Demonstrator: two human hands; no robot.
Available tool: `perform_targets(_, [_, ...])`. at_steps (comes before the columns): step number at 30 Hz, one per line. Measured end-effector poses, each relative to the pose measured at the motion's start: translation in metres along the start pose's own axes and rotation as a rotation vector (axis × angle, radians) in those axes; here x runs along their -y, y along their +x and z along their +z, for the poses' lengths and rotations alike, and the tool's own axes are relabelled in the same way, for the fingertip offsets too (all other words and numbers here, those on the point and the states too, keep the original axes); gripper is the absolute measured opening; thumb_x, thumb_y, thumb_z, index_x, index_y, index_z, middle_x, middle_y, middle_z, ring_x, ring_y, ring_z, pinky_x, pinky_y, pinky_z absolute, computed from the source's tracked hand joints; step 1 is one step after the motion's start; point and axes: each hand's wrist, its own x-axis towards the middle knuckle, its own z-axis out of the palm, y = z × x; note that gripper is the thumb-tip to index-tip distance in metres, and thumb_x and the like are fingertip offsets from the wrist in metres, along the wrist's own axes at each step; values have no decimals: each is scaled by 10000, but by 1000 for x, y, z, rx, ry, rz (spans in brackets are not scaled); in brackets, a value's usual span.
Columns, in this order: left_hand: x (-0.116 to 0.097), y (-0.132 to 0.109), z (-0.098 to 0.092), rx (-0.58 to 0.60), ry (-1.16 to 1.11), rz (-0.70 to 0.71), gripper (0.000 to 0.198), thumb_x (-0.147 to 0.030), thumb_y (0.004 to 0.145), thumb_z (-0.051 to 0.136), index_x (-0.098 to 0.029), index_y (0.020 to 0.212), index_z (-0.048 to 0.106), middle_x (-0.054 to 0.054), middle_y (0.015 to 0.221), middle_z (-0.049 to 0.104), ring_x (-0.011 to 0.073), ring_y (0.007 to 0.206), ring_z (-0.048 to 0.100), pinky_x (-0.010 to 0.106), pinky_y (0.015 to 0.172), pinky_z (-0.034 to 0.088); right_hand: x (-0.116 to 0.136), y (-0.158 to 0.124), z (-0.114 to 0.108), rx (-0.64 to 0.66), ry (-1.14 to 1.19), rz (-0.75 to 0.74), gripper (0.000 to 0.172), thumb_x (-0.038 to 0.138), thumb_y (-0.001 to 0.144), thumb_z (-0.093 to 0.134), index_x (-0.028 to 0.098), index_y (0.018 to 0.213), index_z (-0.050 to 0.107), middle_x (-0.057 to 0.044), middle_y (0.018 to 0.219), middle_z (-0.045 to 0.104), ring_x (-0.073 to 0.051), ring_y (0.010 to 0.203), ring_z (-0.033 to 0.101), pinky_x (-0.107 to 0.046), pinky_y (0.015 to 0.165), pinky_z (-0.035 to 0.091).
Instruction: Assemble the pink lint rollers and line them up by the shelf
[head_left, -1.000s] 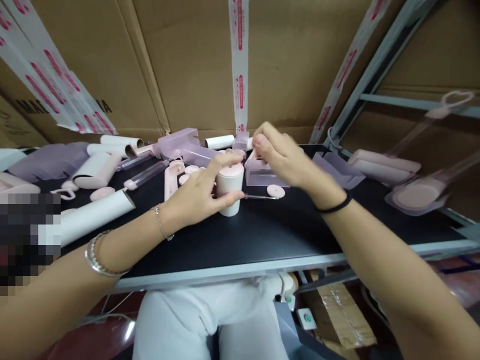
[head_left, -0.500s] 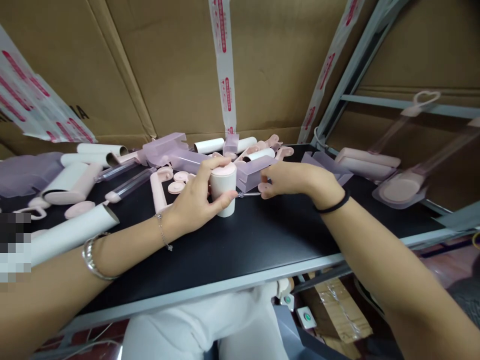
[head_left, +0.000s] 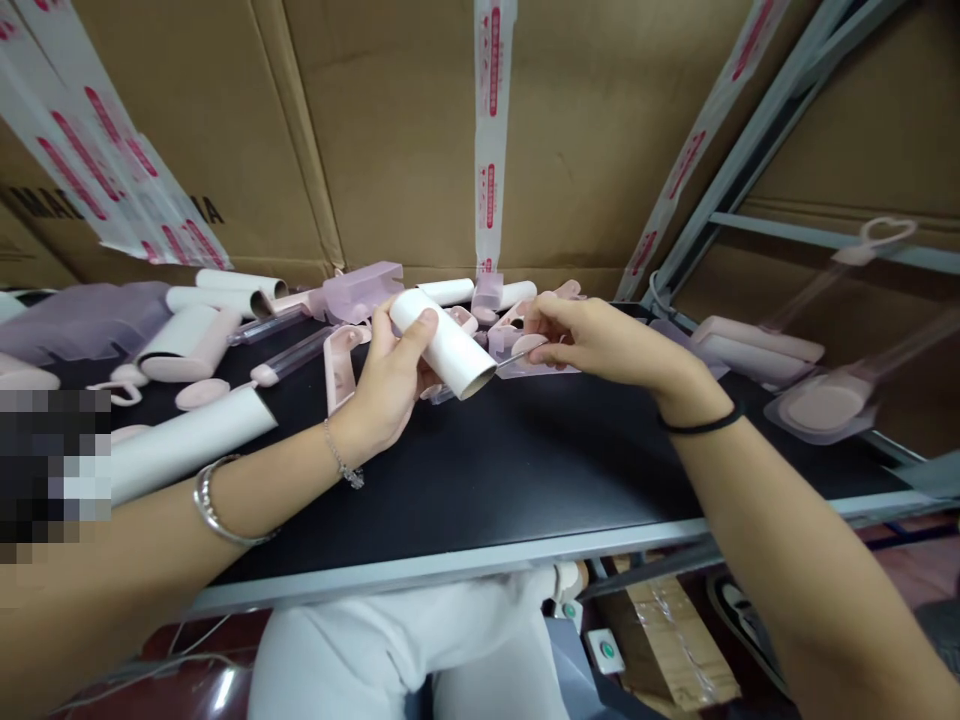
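A white tube (head_left: pixel 446 345) is tilted in my left hand (head_left: pixel 382 385), clear of the black tabletop. Its open end faces down to the right, and my thumb lies along its upper side. My right hand (head_left: pixel 574 340) pinches a thin metal rod (head_left: pixel 514 359), whose tip is close to the tube's open rim. Beside those fingertips is a pale pink disc (head_left: pixel 525 344); whether it is joined to the rod I cannot tell. A pink bracket-shaped part (head_left: pixel 341 365) stands just left of my left hand.
White tubes (head_left: pixel 217 300), pink parts and translucent lilac pieces (head_left: pixel 364 290) crowd the back and left of the black table (head_left: pixel 480 480). A cardboard wall (head_left: pixel 390 130) rises behind. Heart-handled pink pieces (head_left: pixel 817 400) are at the right by a metal frame (head_left: pixel 787 100).
My left hand has lifted the tube from standing upright and tipped it, so its open lower end swings right. My right hand has moved up slightly with the rod.
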Motion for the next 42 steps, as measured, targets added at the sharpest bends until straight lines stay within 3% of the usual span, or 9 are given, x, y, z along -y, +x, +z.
perform_targets(4, [-5,0,3,-70,-107,-127,334,-374,818,673,-247,1028,446,-26,880,618,123,739,641,223,609,530,-9,5,15,-15,-55,-40,213,160,773,616,181,986,603,-39,916,663,-183,827,596,-262,680,398])
perform_targets(7, [-6,-1,2,-83,-141,-156,322,-363,817,681,-240,992,440,-39,832,601,104,661,613,195,534,494,-13,0,12,-32,-141,-40,249,161,802,580,188,1045,628,-53,907,679,-195,796,606,-286,698,417])
perform_targets(10, [-3,1,0,-85,-173,-166,327,-372,826,677,-239,1008,439,-33,824,610,108,646,612,190,510,481,-6,-9,0,-167,-172,-26,177,214,862,543,187,990,663,-68,880,687,-204,777,610,-312,726,439])
perform_targets(14, [1,4,-2,-60,-224,-180,368,-409,832,671,-238,1059,438,-8,822,636,127,640,623,192,483,470,15,-9,-2,-374,84,-188,176,334,891,586,200,963,674,-57,957,701,-191,839,622,-304,752,464])
perform_targets(18, [-1,2,0,-49,-232,-171,383,-411,831,674,-249,1080,433,-16,825,643,123,632,623,193,489,476,27,0,24,-310,358,-359,265,443,847,660,196,943,660,-31,888,682,-160,795,601,-277,723,475])
perform_targets(21, [-5,0,2,-56,-224,-175,386,-399,830,675,-258,1094,431,-22,834,645,115,625,621,185,482,474,25,7,39,-303,506,-327,313,486,813,689,201,906,601,-16,849,633,-142,751,578,-271,692,496])
perform_targets(25, [-6,-2,2,-61,-214,-177,395,-392,799,707,-253,1069,454,-11,892,656,118,685,639,186,510,501,21,8,41,-286,640,-250,407,532,750,737,222,885,510,3,825,588,-141,733,579,-289,682,529])
perform_targets(36, [0,-2,-2,-26,-102,-131,340,-396,795,695,-240,981,457,0,1020,624,145,889,639,252,679,561,27,5,37,-174,583,-291,481,550,745,736,196,985,517,-17,869,600,-141,743,583,-281,679,511])
perform_targets(42, [0,-3,-1,24,-88,-126,329,-370,788,697,-235,987,471,-3,1001,621,145,890,630,293,768,562,23,5,39,-146,521,-351,629,592,717,739,209,1157,503,-91,1163,557,-168,871,594,-330,760,538])
